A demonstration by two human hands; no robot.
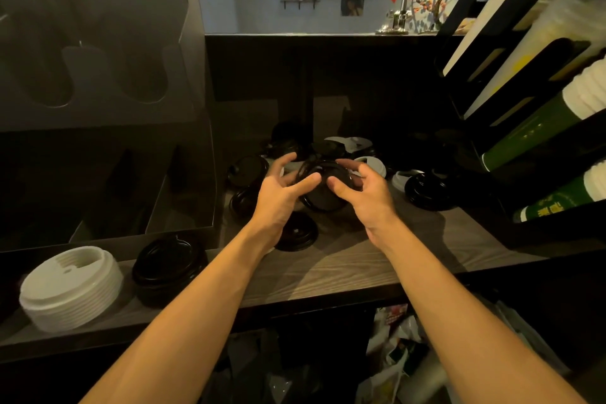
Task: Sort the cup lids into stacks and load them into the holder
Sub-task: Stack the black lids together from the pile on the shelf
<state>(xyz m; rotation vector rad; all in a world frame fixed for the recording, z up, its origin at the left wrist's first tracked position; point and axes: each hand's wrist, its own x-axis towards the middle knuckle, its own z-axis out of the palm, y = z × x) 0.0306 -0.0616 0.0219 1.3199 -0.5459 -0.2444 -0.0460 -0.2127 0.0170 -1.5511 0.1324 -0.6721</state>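
Two sorted stacks at 7 o'clock on the wood-grain counter (328, 269): a ribbed white lid stack (70, 285) farthest left, and a black lid stack (169, 267) just beside it toward the centre. Above them, from 9 to 11 o'clock, the dark lid holder (108, 75) with U-shaped slots; no lids visible in it, though dim inside.

At the centre, a loose heap of unsorted lids, mostly black, with a few white lids (372, 162) toward 1 o'clock. Left hand (282, 193) half closed, fingers curled over the far rim and thumb laid on top of a small bunch of black lids (323, 193), held just above the heap. Right hand (367, 193) mirrored at the opposite rim, thumb on top, fingers hooked over the far edge. Number of lids in the bunch impossible to tell through the blur. One single black lid (296, 231) flat on the counter, just under the left wrist.

Further right, at 3 o'clock, a low black pile (426, 190) near the white lids. At the far right, from 1 to 4 o'clock, slanted sleeves of paper cups (531, 131), white and green.

Probably mid-gathering, with black lids being nested together. To do it well:
- Turn every lid dome up.
- Square the rims between both palms.
- Press lightly until seated.
- Check for any stray white lid.
- Carry the bunch toward 7 o'clock and onto the black lid stack.
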